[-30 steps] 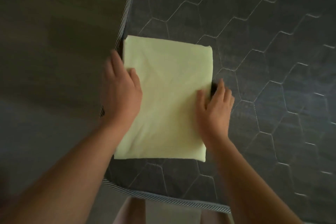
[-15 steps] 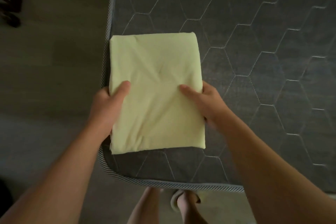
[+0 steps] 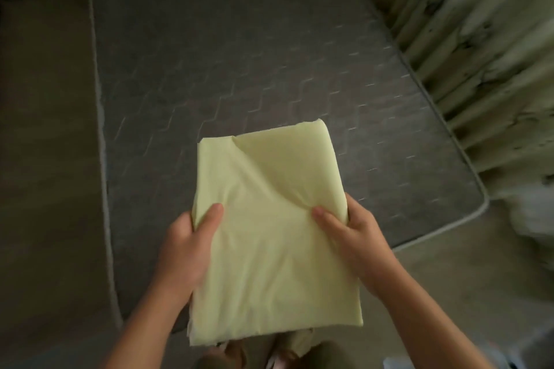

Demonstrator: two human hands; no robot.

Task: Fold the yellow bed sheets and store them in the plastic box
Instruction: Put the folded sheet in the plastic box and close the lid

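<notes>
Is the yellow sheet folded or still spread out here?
Folded. The yellow sheet is a compact, layered rectangle, gripped at its sides by the left hand and right hand.

The folded sheet [image 3: 269, 228] sits at frame centre, above the near end of the mattress [image 3: 239, 69]. Left hand [image 3: 183, 252] at 9 o'clock of it, right hand [image 3: 356, 243] at 3 o'clock. Curtain [image 3: 467, 39] at 2 o'clock.
</notes>
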